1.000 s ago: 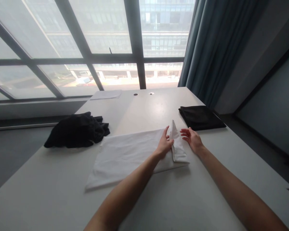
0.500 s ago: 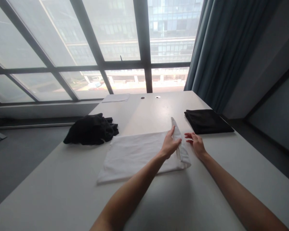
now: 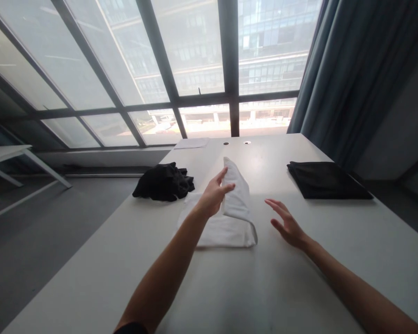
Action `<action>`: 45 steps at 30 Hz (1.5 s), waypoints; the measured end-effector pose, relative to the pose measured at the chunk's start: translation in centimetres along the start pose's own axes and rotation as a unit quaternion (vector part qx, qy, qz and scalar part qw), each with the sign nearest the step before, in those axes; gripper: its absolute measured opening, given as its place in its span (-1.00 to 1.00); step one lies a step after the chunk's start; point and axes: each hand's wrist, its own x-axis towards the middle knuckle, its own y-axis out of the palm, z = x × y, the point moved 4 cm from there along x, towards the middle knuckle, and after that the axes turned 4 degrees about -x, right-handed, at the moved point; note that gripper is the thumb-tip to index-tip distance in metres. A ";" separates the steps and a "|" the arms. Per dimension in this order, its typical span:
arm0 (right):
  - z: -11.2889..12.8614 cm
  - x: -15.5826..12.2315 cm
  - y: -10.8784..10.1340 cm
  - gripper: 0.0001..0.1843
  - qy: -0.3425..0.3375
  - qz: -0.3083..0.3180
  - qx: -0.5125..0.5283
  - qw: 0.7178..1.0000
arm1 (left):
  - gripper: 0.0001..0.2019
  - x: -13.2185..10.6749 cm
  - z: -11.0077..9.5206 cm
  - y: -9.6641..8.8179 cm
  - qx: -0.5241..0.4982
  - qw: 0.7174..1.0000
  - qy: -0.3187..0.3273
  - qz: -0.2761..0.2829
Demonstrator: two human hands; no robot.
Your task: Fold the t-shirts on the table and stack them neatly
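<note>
A white cloth lies on the table in front of me, its right part lifted and bent over toward the left. My left hand grips the raised edge between thumb and fingers, above the flat part of the cloth. To the right of the cloth, my right hand hovers close to the tabletop with its fingers stretched out, holding nothing. What kind of garment or fabric piece the white cloth is, I cannot tell.
A crumpled black cloth sits on the left of the white table. A neatly folded black cloth lies at the right edge. Flat white sheets and two cable holes are at the far end, before the windows.
My left hand has carried the cloth's right edge leftward, folding it over the rest. My right hand has opened wider and stays to the right of the cloth. The view has turned left.
</note>
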 end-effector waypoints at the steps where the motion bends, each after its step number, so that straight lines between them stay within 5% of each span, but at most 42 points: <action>1: 1.3 -0.2 0.9 -0.21 -0.016 0.026 -0.016 0.999 | -0.18 -0.2 -0.3 -1.1 0.014 1.000 0.005 -0.003; 4: 4.4 -0.6 4.1 0.05 -0.038 0.082 -0.067 0.994 | -0.22 -0.7 -0.7 -4.2 0.061 0.998 0.016 -0.008; 9: 6.1 -1.1 8.1 -0.05 -0.041 0.105 -0.113 0.987 | -0.23 -1.5 0.1 -9.7 0.132 0.991 0.019 -0.020; 18: 6.3 -1.4 9.5 -0.06 -0.067 0.159 -0.186 0.967 | -0.03 -4.0 6.8 -18.0 0.085 0.993 -0.075 -0.016; 23: 6.7 -1.4 9.8 -0.08 -0.091 0.162 -0.220 0.958 | 0.03 -4.4 8.2 -18.6 0.020 0.994 -0.109 0.017; 31: 8.1 -0.8 9.8 -0.16 -0.125 0.170 -0.254 0.944 | -0.03 -3.9 5.6 -20.6 0.060 0.996 -0.064 0.017; 37: 7.4 -1.3 10.8 -0.15 -0.131 0.182 -0.243 0.944 | 0.03 -4.9 8.4 -22.9 0.056 0.986 -0.153 0.027; 45: 7.1 -1.4 10.7 -0.18 -0.130 0.189 -0.231 0.946 | -0.05 -4.7 8.2 -23.6 0.117 0.985 -0.129 0.016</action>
